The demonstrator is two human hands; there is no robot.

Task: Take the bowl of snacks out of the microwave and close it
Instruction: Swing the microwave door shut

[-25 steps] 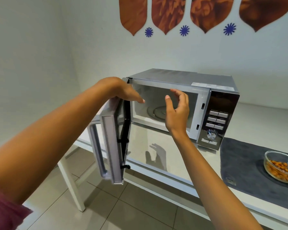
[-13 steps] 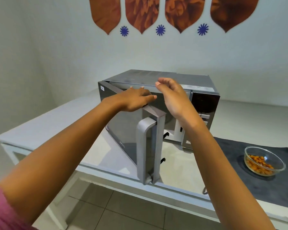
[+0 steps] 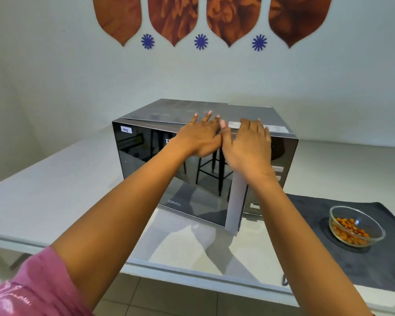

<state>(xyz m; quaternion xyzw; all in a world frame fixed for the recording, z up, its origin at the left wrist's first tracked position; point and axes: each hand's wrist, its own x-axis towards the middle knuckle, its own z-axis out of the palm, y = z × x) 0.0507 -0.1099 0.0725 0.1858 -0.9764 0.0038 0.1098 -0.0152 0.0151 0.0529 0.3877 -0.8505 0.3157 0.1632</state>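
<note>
The silver microwave (image 3: 146, 160) stands on the white table with its dark mirrored door shut flush against the body. My left hand (image 3: 200, 137) lies flat on the door's upper edge, fingers spread over the top. Beside it, my right hand (image 3: 249, 144) presses flat on the door above the grey vertical handle (image 3: 235, 206). Neither hand holds anything. The glass bowl of orange snacks (image 3: 356, 226) sits on a dark grey mat (image 3: 374, 265) to the right of the microwave, apart from both hands.
The white table (image 3: 55, 201) stretches left of the microwave and ends at a front edge near me. A white wall with brown leaf shapes and blue stars (image 3: 201, 42) rises behind. Tiled floor shows below the table edge.
The door swung from wide open to shut. Both hands followed it and now press flat against its top edge. My view shifted left to face the microwave's front.
</note>
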